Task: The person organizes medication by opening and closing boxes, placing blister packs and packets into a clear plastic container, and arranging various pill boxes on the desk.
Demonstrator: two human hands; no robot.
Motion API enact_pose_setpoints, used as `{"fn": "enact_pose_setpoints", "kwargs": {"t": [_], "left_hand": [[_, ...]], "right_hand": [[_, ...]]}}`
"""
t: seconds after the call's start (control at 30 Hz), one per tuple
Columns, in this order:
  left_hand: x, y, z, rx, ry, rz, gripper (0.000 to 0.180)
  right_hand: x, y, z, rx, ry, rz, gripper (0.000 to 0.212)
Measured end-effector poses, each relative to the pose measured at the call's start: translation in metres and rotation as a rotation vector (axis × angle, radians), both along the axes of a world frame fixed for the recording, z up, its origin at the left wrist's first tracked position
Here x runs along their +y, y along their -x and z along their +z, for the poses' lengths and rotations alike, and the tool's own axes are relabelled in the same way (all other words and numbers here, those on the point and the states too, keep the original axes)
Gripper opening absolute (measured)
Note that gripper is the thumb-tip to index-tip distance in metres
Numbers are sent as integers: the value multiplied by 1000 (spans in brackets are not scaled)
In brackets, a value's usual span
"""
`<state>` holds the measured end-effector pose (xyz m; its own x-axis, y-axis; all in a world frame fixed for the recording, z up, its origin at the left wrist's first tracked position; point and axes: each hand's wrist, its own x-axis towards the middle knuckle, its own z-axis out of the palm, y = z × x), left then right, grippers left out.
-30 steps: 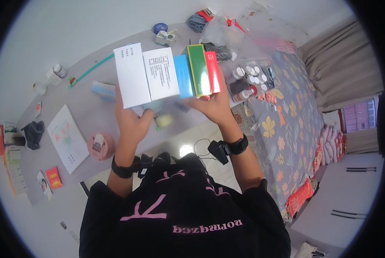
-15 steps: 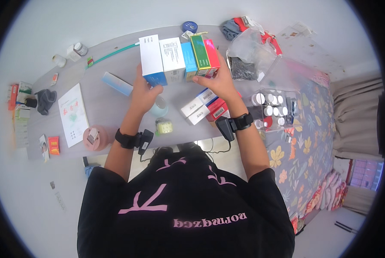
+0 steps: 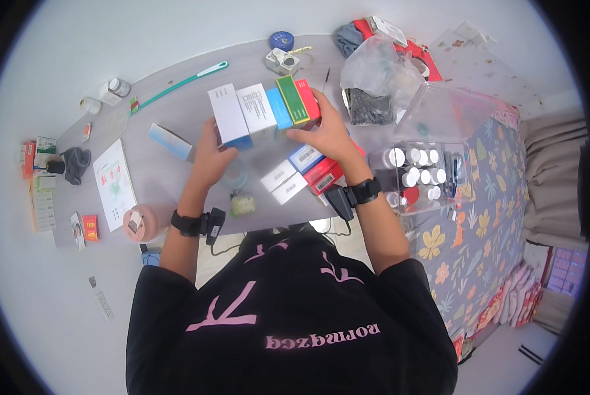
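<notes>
A row of medicine-type cartons is squeezed between my two hands above the middle of the table. From left to right stand a white-and-blue box [image 3: 229, 112], a white box [image 3: 256, 108], a light blue box [image 3: 279, 110], a green box with a yellow border [image 3: 292, 99] and a red box [image 3: 306, 92]. My left hand [image 3: 210, 157] grips the left end, its thumb on the near side and its other fingers partly hidden. At the right end my right hand [image 3: 324, 131] closes on the red box, thumb across the near side.
White boxes [image 3: 283, 182], a blue-and-white box [image 3: 306, 158] and red boxes [image 3: 321, 174] lie nearer me. Right: a clear case [image 3: 400, 161] of white-capped bottles. Left: a pale blue box [image 3: 169, 141], booklet [image 3: 115, 184], pink lidded container [image 3: 143, 224]. Behind: green-handled stick [image 3: 183, 85].
Both hands have brought the row of boxes lower, nearer me and slightly left. A white object at the back of the table now shows fully. My view has shifted a little.
</notes>
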<state>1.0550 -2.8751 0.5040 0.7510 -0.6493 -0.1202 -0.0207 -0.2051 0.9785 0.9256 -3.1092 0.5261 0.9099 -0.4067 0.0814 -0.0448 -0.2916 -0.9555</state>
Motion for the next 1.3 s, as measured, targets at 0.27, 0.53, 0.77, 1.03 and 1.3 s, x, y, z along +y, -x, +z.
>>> {"fn": "enact_pose_setpoints", "kwargs": {"t": [0.27,0.53,0.77,1.03,1.3], "left_hand": [[-1,9,7,-56,-165,-75,70],[19,10,-10,-153,-172,-71,75],[39,38,-1,-227,-308,-65,90],[34,41,-2,-301,-254,3,92],[33,37,-4,-374,-225,5,89]], "right_hand": [[2,7,2,138,215,-46,88],[9,7,0,186,281,-47,89],[10,6,-2,183,360,-51,91],[8,8,-10,148,446,-96,92],[6,16,-8,216,351,-132,98]]}}
